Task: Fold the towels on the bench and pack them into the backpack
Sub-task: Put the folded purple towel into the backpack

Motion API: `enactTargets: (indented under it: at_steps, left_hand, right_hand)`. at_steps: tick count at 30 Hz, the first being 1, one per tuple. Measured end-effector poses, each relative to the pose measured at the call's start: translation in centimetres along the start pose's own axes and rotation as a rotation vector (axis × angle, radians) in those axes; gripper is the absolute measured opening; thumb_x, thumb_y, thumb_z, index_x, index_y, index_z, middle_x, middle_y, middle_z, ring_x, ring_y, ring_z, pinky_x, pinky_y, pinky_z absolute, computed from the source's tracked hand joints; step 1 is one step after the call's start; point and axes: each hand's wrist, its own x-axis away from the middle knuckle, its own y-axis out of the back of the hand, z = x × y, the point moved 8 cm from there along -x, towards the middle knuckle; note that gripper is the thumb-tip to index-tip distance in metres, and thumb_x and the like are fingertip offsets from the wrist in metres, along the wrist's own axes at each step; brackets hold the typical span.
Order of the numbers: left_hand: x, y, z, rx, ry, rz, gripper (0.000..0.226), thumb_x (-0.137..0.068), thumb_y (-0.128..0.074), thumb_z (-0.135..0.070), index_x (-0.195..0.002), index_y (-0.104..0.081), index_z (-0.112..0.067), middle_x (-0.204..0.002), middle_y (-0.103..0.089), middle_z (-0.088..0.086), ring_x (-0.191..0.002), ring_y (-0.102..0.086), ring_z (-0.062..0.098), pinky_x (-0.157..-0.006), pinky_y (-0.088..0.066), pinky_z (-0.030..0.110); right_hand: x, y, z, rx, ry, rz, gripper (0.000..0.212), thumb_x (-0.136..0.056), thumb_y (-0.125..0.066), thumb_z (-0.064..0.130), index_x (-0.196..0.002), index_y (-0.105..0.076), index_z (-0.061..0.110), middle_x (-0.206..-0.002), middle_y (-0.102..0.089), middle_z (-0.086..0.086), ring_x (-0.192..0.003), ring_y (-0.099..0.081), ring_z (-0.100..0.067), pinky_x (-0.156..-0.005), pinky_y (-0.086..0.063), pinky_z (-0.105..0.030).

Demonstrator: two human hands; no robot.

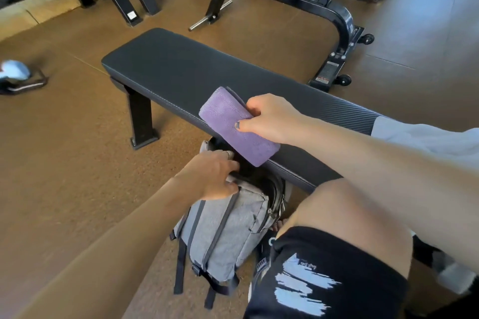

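Observation:
A folded purple towel (230, 124) hangs over the near edge of the black padded bench (181, 70), pinched by my right hand (272, 118) between thumb and fingers. Below it on the floor stands a grey backpack (228, 230) with dark straps, its top unzipped and dark inside. My left hand (212, 177) grips the front rim of the backpack's opening and holds it apart. The towel's lower corner is just above that opening. Whatever is inside the backpack is hidden.
My bare knee and black shorts (337, 267) are right of the backpack. A white cloth (427, 137) lies on the bench's right end. Gym machines (334, 15) stand behind the bench; a light object on a metal frame (18, 77) lies on the brown floor at left.

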Motion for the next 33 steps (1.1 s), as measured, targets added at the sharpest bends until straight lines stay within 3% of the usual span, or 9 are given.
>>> enactTargets:
  at_steps: [3, 6, 10, 14, 18, 21, 25, 29, 33]
  left_hand:
    - [2.7, -0.5, 1.4, 0.214, 0.017, 0.007, 0.026, -0.085, -0.055, -0.043, -0.094, -0.066, -0.022, -0.097, -0.052, -0.006, -0.092, -0.057, 0.017, -0.076, -0.050, 0.033]
    - [6.5, -1.4, 2.4, 0.265, 0.003, -0.123, 0.025, -0.076, -0.057, -0.035, -0.086, -0.073, -0.020, -0.089, -0.062, -0.003, -0.083, -0.056, 0.017, -0.074, -0.048, 0.027]
    - [11.7, -2.1, 2.8, 0.260, 0.017, -0.280, 0.010, -0.073, -0.059, -0.030, -0.072, -0.063, -0.021, -0.074, -0.054, -0.002, -0.068, -0.038, 0.020, -0.064, -0.038, 0.029]
    - [15.1, -3.1, 3.0, 0.260, 0.044, -0.285, 0.013, -0.075, -0.059, -0.033, -0.073, -0.065, -0.021, -0.072, -0.055, -0.005, -0.069, -0.042, 0.022, -0.064, -0.040, 0.034]
    - [16.6, -3.4, 3.4, 0.270, 0.047, -0.250, 0.016, -0.073, -0.060, -0.035, -0.076, -0.069, -0.022, -0.072, -0.054, -0.006, -0.070, -0.044, 0.020, -0.065, -0.040, 0.033]
    - [17.6, -3.4, 4.1, 0.321, 0.075, -0.266, 0.014, -0.076, -0.060, -0.034, -0.073, -0.064, -0.021, -0.070, -0.048, -0.007, -0.069, -0.040, 0.017, -0.066, -0.043, 0.035]
    - [17.7, -4.0, 4.0, 0.330, 0.066, -0.248, 0.014, -0.079, -0.062, -0.033, -0.076, -0.064, -0.020, -0.073, -0.050, -0.006, -0.073, -0.043, 0.018, -0.069, -0.042, 0.036]
    - [17.1, -3.9, 3.9, 0.338, 0.040, -0.229, 0.011, -0.079, -0.062, -0.032, -0.077, -0.065, -0.021, -0.074, -0.050, -0.008, -0.075, -0.041, 0.016, -0.071, -0.043, 0.035]
    - [16.3, -3.7, 3.8, 0.329, 0.019, -0.207, 0.012, -0.080, -0.063, -0.033, -0.081, -0.065, -0.021, -0.076, -0.050, -0.008, -0.076, -0.042, 0.015, -0.072, -0.043, 0.034]
  right_hand:
    - [0.3, -1.6, 1.9, -0.002, -0.025, 0.010, 0.031, -0.085, -0.065, 0.032, -0.071, -0.043, 0.015, -0.070, -0.050, 0.003, -0.063, -0.048, -0.016, -0.054, -0.033, -0.028]
    - [0.9, -5.0, 4.1, -0.012, -0.050, 0.064, 0.023, -0.088, -0.060, 0.026, -0.075, -0.045, 0.016, -0.076, -0.056, 0.001, -0.068, -0.054, -0.017, -0.052, -0.034, -0.028]
    - [1.7, -9.6, 5.4, 0.043, -0.095, 0.108, 0.011, -0.091, -0.055, 0.021, -0.089, -0.051, 0.011, -0.089, -0.056, -0.005, -0.089, -0.061, -0.029, -0.064, -0.040, -0.030]
    - [2.5, -16.2, 5.9, 0.122, -0.146, 0.227, 0.009, -0.094, -0.055, 0.022, -0.101, -0.053, 0.017, -0.101, -0.060, -0.008, -0.104, -0.060, -0.025, -0.077, -0.042, -0.030]
    - [3.4, -21.6, 4.1, 0.225, -0.248, 0.147, 0.037, -0.095, -0.057, 0.023, -0.129, -0.055, 0.009, -0.128, -0.061, -0.012, -0.118, -0.059, -0.031, -0.089, -0.050, -0.038]
    - [4.1, -23.6, 2.7, 0.323, -0.252, 0.240, 0.045, -0.092, -0.061, 0.028, -0.133, -0.051, 0.011, -0.130, -0.059, -0.012, -0.118, -0.059, -0.033, -0.088, -0.050, -0.040]
    - [3.6, -25.1, 2.6, 0.485, -0.118, 0.379, 0.048, -0.094, -0.057, 0.025, -0.139, -0.041, 0.021, -0.132, -0.055, -0.010, -0.121, -0.056, -0.033, -0.086, -0.050, -0.042]
    - [3.0, -26.7, 1.7, 0.520, -0.141, 0.482, 0.034, -0.100, -0.046, 0.019, -0.133, -0.053, 0.016, -0.129, -0.057, -0.011, -0.120, -0.057, -0.032, -0.086, -0.049, -0.039]
    - [2.5, -26.8, 0.8, 0.478, -0.235, 0.577, 0.027, -0.098, -0.050, 0.012, -0.124, -0.059, 0.007, -0.126, -0.060, -0.012, -0.116, -0.059, -0.030, -0.084, -0.049, -0.037]
